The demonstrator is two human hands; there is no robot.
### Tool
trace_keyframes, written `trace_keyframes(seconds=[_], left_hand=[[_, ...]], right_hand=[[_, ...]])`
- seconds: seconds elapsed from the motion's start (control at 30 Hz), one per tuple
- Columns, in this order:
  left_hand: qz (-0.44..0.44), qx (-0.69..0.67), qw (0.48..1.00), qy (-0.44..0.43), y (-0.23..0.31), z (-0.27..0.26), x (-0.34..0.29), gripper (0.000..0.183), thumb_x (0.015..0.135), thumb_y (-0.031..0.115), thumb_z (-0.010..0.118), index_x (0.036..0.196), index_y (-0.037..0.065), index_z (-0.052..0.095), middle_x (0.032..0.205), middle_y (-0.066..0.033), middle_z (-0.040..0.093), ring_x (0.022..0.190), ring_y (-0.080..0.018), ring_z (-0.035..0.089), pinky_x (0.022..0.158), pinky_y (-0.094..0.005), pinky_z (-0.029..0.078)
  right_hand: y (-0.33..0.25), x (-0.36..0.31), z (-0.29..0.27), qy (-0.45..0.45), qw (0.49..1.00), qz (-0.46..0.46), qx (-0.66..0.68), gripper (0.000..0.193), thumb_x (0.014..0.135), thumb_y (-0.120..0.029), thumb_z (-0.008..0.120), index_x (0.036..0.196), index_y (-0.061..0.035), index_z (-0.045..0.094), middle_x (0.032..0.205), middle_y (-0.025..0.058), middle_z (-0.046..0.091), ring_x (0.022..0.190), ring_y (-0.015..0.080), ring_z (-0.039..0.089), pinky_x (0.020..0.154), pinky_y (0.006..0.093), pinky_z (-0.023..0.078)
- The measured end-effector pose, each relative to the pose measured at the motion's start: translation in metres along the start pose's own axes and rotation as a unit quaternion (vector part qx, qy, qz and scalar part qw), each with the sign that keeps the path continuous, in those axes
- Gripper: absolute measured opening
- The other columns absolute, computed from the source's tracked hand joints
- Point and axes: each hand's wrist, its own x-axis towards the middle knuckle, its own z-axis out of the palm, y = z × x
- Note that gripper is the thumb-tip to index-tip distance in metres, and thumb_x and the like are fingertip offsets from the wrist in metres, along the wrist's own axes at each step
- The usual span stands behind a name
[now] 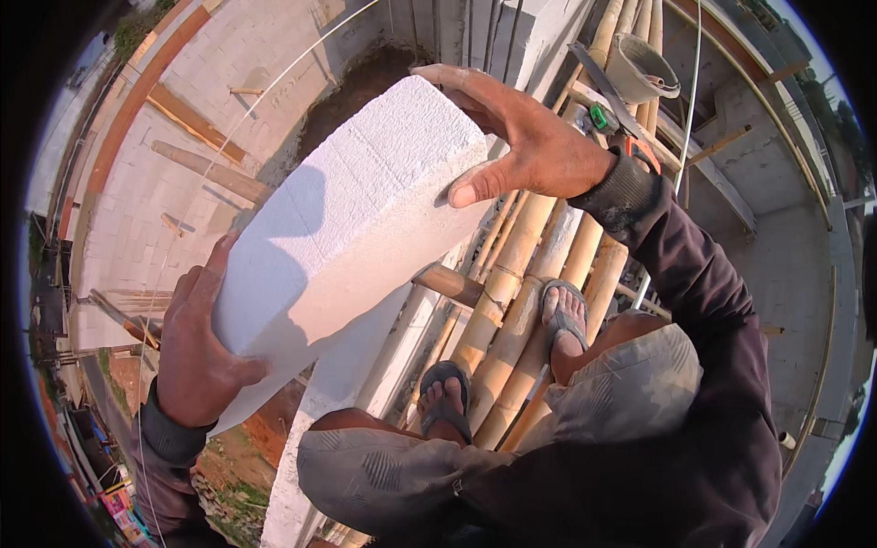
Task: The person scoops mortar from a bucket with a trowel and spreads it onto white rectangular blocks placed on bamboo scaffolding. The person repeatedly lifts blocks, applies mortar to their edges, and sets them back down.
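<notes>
– White block (365, 201) comes first, close before the person's body. Who holds it?

– Both hands do. The left hand (203, 342) grasps the lower left end, and the right hand (525, 142) clasps the upper right end, with its thumb laid on the side face.

– Does it rest on something?

– It is above a pale ledge (352, 361); whether it touches there, I cannot tell.

– And lower down?

– Grey shorts (630, 384), then two feet (565, 335) in dark sandals (448, 420), standing on bamboo poles (501, 288).

– What is farther along?

– A saw (610, 91) with orange handle, a small green object (598, 117) beside it, and a grey bucket (628, 68). Far at the left is a pale wall (128, 228).
</notes>
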Motion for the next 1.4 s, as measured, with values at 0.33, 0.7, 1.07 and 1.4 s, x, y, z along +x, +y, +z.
trace_keyframes(seconds=[0.33,0.7,1.07,1.4], left_hand=[[0.194,-0.004,0.978,-0.081,0.124,0.037,0.108,0.109,0.052,0.013,0.082,0.151,0.004,0.036,0.111,-0.0244,0.057,0.104,-0.0405,0.058,0.094,-0.0428,0.047],[0.268,-0.106,0.943,-0.168,0.254,0.106,0.263,0.1,0.065,0.035,0.083,0.145,-0.006,0.04,0.12,-0.027,0.063,0.107,-0.035,0.065,0.098,-0.0388,0.048],[0.14,-0.425,0.833,-0.326,0.262,0.292,0.358,0.1,0.069,0.032,0.083,0.146,-0.012,0.035,0.127,-0.0333,0.056,0.114,-0.041,0.061,0.098,-0.0393,0.05],[-0.015,-0.526,0.757,-0.387,0.234,0.411,0.395,0.072,0.078,0.033,0.077,0.134,-0.006,0.053,0.124,-0.0208,0.06,0.112,-0.0293,0.06,0.096,-0.0366,0.048]], right_hand=[[0.06,-0.201,-0.059,0.344,0.909,0.159,0.174,0.136,0.06,-0.081,0.076,0.154,0.0016,0.025,0.153,0.02,0.037,0.142,0.0331,0.037,0.116,0.0451,0.031],[0.149,-0.244,0.053,0.235,0.785,0.156,0.551,0.124,0.072,-0.07,0.075,0.157,-0.0027,0.013,0.155,0.0171,0.03,0.143,0.0344,0.031,0.117,0.0531,0.028],[0.146,-0.282,0.024,0.578,0.63,0.271,0.443,0.106,0.082,-0.058,0.071,0.155,-0.0061,0.015,0.15,0.023,0.033,0.138,0.0391,0.037,0.111,0.0584,0.033],[0.19,-0.305,0.01,0.594,0.6,0.353,0.403,0.094,0.087,-0.058,0.064,0.152,-0.0025,0.025,0.142,0.0241,0.043,0.13,0.0374,0.046,0.105,0.0553,0.041]])
